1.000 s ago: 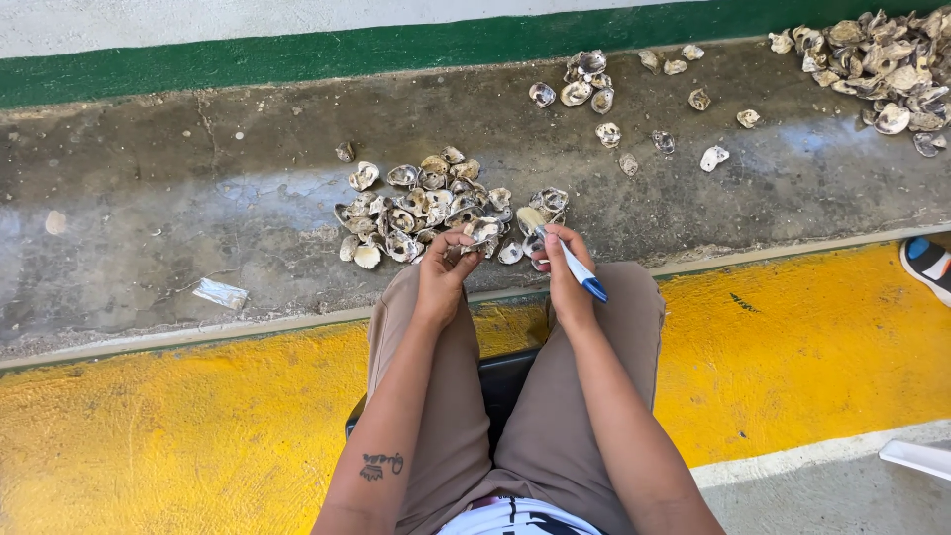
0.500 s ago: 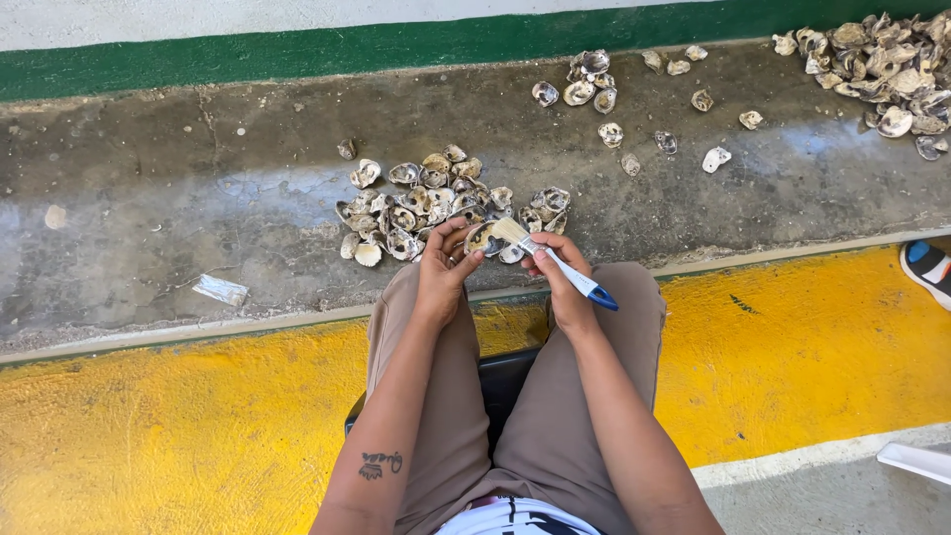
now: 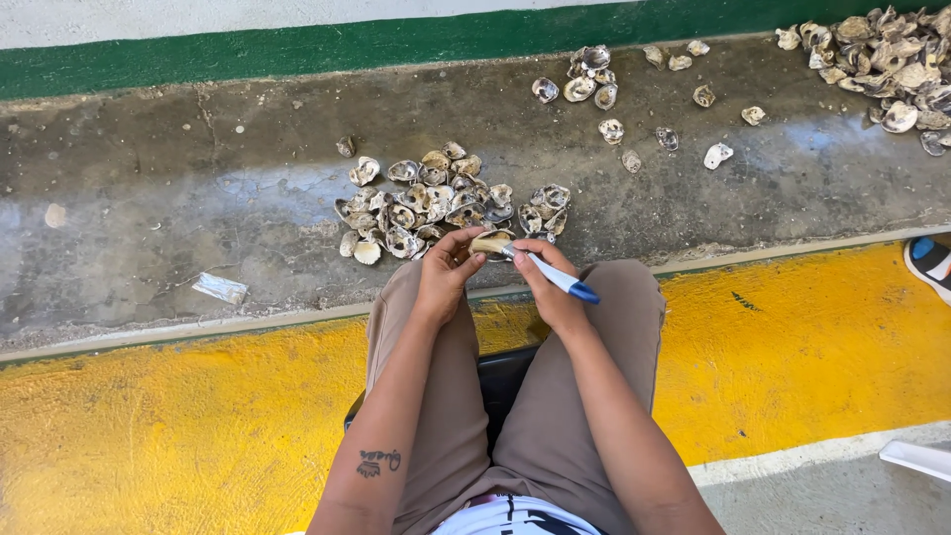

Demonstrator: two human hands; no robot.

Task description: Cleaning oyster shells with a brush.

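Seated above a pile of shells (image 3: 446, 203), a person is gripping an oyster (image 3: 489, 244) in the left hand (image 3: 446, 272), while the right hand (image 3: 545, 287), clenched on a blue-handled knife (image 3: 557, 276), is apparently pressing its tip into the oyster's right edge.

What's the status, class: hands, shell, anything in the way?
Left hand gripping oyster shell. Right hand holding blue-handled knife at shell. Shell pile ahead, nothing blocking.
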